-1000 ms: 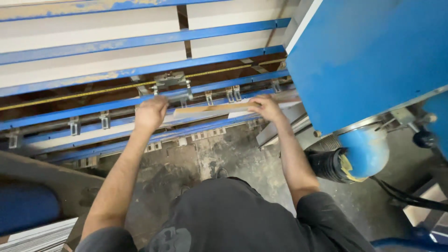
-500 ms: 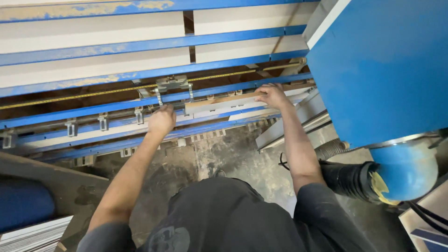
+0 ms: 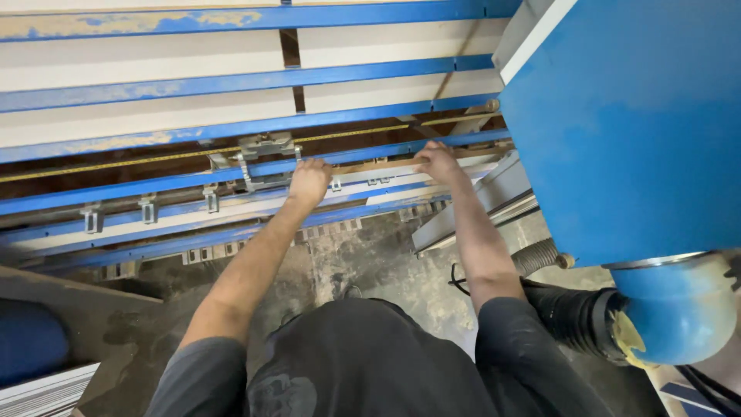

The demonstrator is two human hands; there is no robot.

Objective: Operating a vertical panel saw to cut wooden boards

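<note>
Both hands on it: left hand (image 3: 309, 180) and right hand (image 3: 436, 161) each clasp the thin wooden strip (image 3: 370, 165), lying lengthwise along the blue rail (image 3: 154, 202), running left to right between them.

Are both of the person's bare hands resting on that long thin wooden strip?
Yes, the left hand and right hand both touch the long thin wooden strip.

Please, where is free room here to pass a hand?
Free: the dusty floor between the lower blue rail and the person's body. Crowded: around both hands, left hand and right hand, with metal clips and the wooden strip.
</note>
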